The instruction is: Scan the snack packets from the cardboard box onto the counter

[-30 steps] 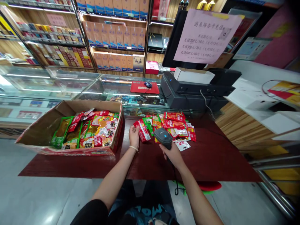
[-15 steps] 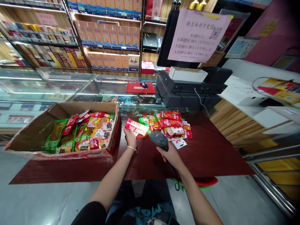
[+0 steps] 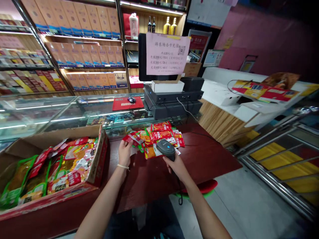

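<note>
My right hand (image 3: 175, 163) is wrapped round the handle of a dark barcode scanner (image 3: 165, 148), and a small blue light shows on its head. The scanner's head is over the near right side of a pile of snack packets (image 3: 161, 135), mostly red with some green and orange. At the pile's left edge, my left hand (image 3: 125, 153) pinches a red snack packet (image 3: 133, 137) between thumb and fingers. A pale bracelet circles the left wrist. The scanner's cord hangs below my right hand past the table edge.
An open cardboard box (image 3: 101, 156) of snack packets stands left on the dark red table (image 3: 199, 157). Behind are a glass counter (image 3: 99, 114), a mouse on a red pad (image 3: 124, 104) and a monitor with a pink sign (image 3: 165, 54). Metal railings (image 3: 276, 149) stand right.
The view has turned right, so everything sits further left. The packet with a pale side in my left hand is no longer held out; that hand now grips a red one at the pile.
</note>
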Tool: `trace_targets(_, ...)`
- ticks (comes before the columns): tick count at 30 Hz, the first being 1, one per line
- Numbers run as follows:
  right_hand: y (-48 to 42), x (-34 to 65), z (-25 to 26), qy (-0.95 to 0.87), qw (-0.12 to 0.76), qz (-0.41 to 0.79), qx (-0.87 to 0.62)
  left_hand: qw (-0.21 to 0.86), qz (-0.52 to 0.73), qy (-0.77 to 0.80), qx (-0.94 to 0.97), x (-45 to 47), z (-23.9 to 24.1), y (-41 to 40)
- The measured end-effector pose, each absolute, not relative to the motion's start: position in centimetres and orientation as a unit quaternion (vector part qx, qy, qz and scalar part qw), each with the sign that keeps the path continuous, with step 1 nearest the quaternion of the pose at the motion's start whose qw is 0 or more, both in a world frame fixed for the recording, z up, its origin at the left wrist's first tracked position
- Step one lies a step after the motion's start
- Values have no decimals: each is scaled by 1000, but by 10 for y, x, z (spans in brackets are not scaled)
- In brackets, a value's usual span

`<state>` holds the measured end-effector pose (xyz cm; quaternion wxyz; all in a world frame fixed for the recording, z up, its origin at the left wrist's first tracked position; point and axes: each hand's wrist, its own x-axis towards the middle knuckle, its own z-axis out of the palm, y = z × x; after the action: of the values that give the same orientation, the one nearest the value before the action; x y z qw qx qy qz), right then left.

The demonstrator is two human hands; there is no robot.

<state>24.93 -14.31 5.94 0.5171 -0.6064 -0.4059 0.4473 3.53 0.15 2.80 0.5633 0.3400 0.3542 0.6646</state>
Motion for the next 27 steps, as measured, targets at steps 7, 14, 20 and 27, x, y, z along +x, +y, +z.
trace_targets(7, -157, 279, 61, -375, 565, 428, -597, 397, 621, 364, 570, 64, 71, 26)
trace_targets(14, -159, 289, 63, -370, 564, 429, -601, 247, 328, 360, 838, 81, 51, 59)
trace_targets(20, -155, 286, 62, -374, 558, 428, -605, 216, 206, 324, 898, 78, 39, 71)
trace_targets(27, -147, 271, 78, -384, 560, 430, -596, 280, 288, 315, 860, 70, 51, 59)
